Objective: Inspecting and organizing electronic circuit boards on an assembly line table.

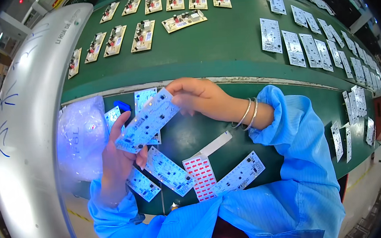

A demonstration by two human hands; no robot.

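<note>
A long white circuit board (147, 121) is tilted up between my two hands. My left hand (120, 160) grips its lower left end, with fingers and thumb along the edges. At the upper right end, my right hand (197, 95) is closed on the corner, its fingertips slightly blurred. Below the held board, another white board (169, 172) and a smaller-looking one (143, 185) lie on the green table. A sheet of red arrow stickers (200, 177) lies beside them, partly touching a further board (241, 173). More boards behind, such as one (145, 97), are partly hidden.
A large silver machine housing (27, 134) stands at my left, next to a clear plastic bag (82, 143). A white strip (217, 144) lies near the sticker sheet. Beige boards with components (142, 36) stand on the raised green surface (220, 42); rows of white boards (293, 47) lie right.
</note>
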